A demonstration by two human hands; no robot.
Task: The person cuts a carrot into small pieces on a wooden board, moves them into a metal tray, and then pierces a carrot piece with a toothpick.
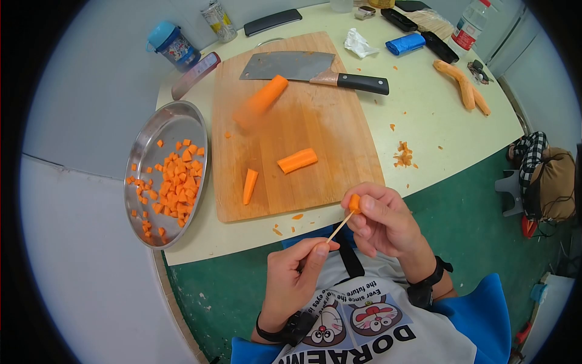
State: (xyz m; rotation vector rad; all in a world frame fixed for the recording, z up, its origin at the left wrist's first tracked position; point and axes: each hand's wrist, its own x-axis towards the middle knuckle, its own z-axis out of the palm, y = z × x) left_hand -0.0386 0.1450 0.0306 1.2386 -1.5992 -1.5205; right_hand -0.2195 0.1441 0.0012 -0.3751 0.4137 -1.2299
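My left hand (298, 273) pinches a thin wooden toothpick (341, 226) near its lower end. At the toothpick's upper end is a small carrot piece (355, 204), gripped between the thumb and fingers of my right hand (385, 219). Both hands are in front of the table's near edge. Beyond them lies a wooden cutting board (339, 139) with a thick carrot length (267, 97), a shorter carrot chunk (297, 161) and a narrow carrot strip (250, 186). Across the board's far end rests a cleaver (291, 65), its black handle pointing right.
A steel tray (137, 182) of diced carrot stands left of the board. Carrot peelings (404, 156) and two peeled carrots (464, 88) lie to the right. A blue bottle (174, 45), a can (219, 22), a crumpled tissue (359, 43) and a plastic bottle (470, 27) line the back.
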